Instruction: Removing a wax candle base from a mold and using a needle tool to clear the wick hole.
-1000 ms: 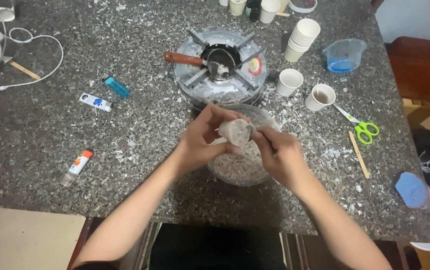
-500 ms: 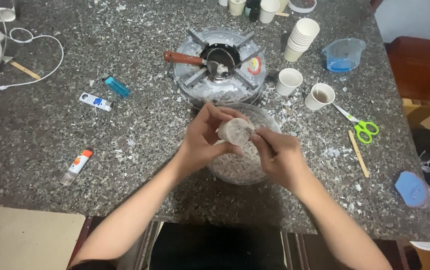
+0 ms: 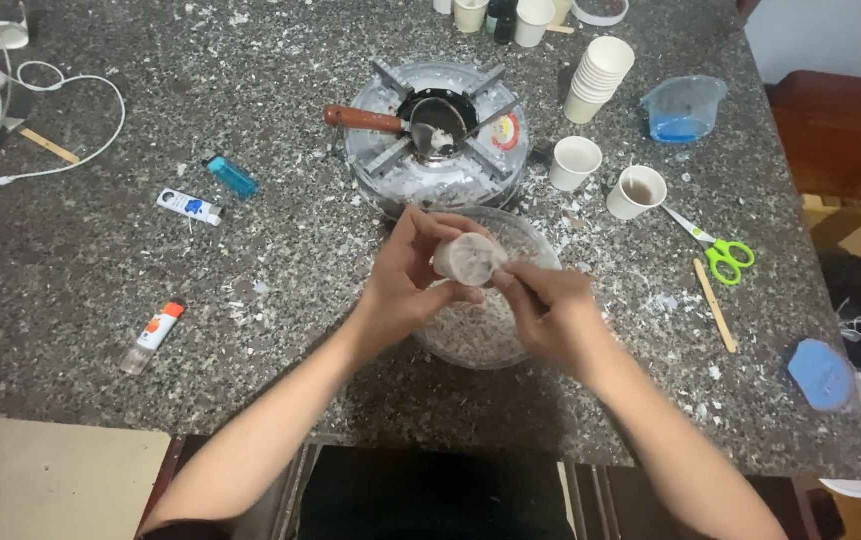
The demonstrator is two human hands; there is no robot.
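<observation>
Head view
Left hand [image 3: 406, 285]: fingers wrapped around a small pale cup [image 3: 469, 258], tilted on its side over the glass bowl [image 3: 526, 235].
Right hand [image 3: 551, 315]: fingertips narrowly pinched at the cup's rim; what they hold, I cannot tell.
Bowl: near the counter's [image 3: 101, 260] front edge, touching the round burner [image 3: 436, 130] behind.
Open room: bare counter left of the hands, up to the glue stick [image 3: 153, 336].
Right side: scissors [image 3: 716, 248] and wooden stick [image 3: 716, 305] near the right edge.

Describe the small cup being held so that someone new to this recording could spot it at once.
Start at the round metal burner in the middle of the speckled stone table. Just in front of it sits a clear glass bowl of pale flakes. Above that bowl the left hand holds a small whitish cup, tilted on its side, unlike the upright paper cups nearby.
</observation>
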